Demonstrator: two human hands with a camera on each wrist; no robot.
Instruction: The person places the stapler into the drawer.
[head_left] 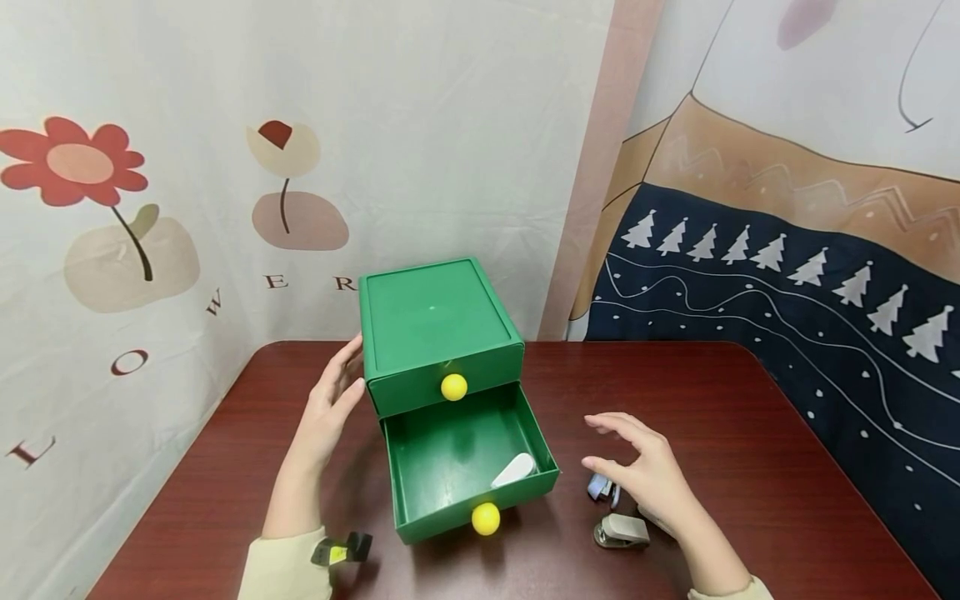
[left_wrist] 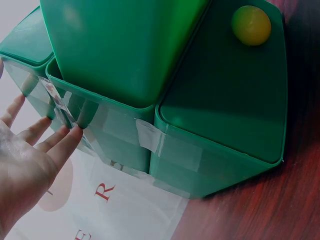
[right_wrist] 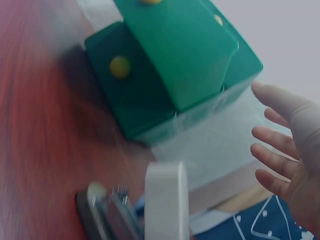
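A green drawer cabinet point(head_left: 442, 312) stands on the table, its middle drawer point(head_left: 457, 450) pulled out. Inside that drawer lies a white, rounded elongated object point(head_left: 515, 471); its kind is unclear. My left hand point(head_left: 318, 425) rests its spread fingers against the cabinet's left side, which has clear tape point(left_wrist: 150, 136) on it. To the right of the drawer my right hand point(head_left: 648, 467) hovers with loosely bent fingers and holds nothing. Near it on the table are a grey stapler point(head_left: 622, 531) and a small blue item point(head_left: 603, 489), partly hidden by the hand.
Yellow ball knobs mark the top drawer point(head_left: 453, 387), the middle drawer and the bottom drawer point(left_wrist: 225, 85). A white block-like thing point(right_wrist: 167, 200) stands near the stapler in the right wrist view. Printed cloths hang behind the dark red table point(head_left: 757, 433).
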